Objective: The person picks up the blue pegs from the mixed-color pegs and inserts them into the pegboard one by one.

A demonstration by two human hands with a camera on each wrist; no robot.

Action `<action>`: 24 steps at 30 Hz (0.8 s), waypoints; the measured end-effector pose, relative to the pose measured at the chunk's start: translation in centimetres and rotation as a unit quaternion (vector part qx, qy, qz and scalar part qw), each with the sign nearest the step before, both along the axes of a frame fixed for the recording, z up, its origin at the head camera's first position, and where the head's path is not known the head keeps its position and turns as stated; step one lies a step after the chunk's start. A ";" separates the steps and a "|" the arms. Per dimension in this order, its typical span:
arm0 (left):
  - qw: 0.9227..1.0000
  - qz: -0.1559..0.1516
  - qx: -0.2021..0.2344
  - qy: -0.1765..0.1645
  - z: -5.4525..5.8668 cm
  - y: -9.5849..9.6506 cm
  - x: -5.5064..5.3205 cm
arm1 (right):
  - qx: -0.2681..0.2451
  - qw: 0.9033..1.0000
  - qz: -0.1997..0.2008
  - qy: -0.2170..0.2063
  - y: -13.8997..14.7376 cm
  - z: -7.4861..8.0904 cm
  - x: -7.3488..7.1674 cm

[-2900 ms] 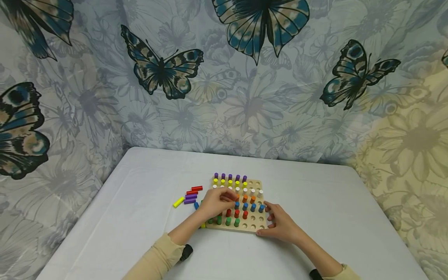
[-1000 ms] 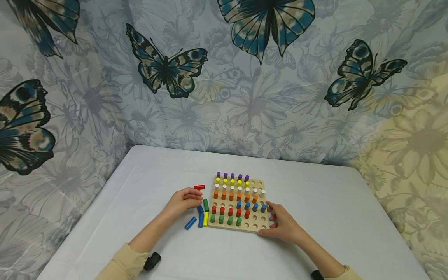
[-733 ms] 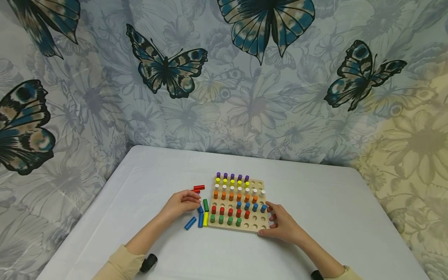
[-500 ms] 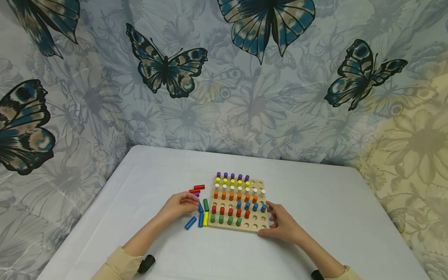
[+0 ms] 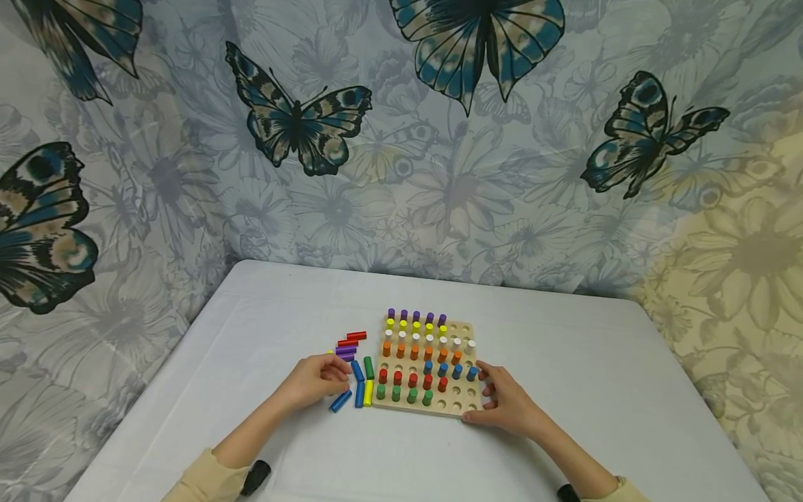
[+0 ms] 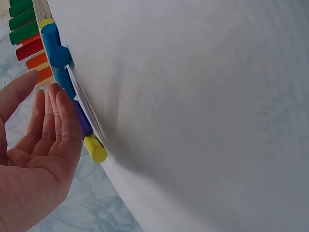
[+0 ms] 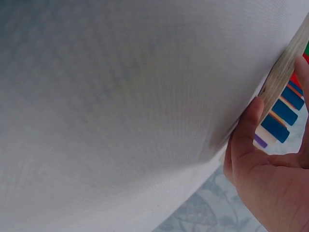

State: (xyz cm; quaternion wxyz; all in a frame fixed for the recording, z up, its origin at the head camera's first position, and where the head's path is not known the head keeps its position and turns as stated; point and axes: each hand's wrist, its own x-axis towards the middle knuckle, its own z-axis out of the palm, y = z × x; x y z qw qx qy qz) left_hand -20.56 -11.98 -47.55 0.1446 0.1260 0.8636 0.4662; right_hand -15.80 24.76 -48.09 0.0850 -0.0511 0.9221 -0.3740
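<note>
In the head view a wooden pegboard (image 5: 433,413) stands on the table with rows of coloured pegs upright in its holes. My left hand (image 5: 314,382) hovers left of the board, beside a loose blue peg (image 5: 341,401) lying on the cloth. Its fingers are loosely bent with a gap to the thumb, and the left wrist view shows nothing between them. Blue pegs (image 6: 60,57) and a yellow peg (image 6: 99,151) lie beyond that hand. My right hand (image 5: 505,401) holds the board's near right corner, thumb at the front and fingers along the wooden side (image 7: 280,72).
Left of the board lie loose red pegs (image 5: 356,336), purple pegs (image 5: 346,350), a green peg (image 5: 369,367), more blue pegs (image 5: 360,394) and a yellow peg (image 5: 368,393). White cloth (image 5: 564,335) covers the table. A butterfly-patterned backdrop (image 5: 439,209) hangs behind.
My left hand has gone from above the board to its left, then back toward me, uncovering red and purple pegs. The right hand stays at the board's corner.
</note>
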 end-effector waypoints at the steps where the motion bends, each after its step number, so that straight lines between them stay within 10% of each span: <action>1: 1.000 -0.005 -0.004 0.005 0.0 0.0 0.0 | 0.000 1.000 0.000 0.000 0.0 0.0 0.0; 24: 0.993 -0.094 -0.050 0.048 0.3 0.3 0.8 | -0.006 1.000 0.013 0.007 0.0 0.3 0.1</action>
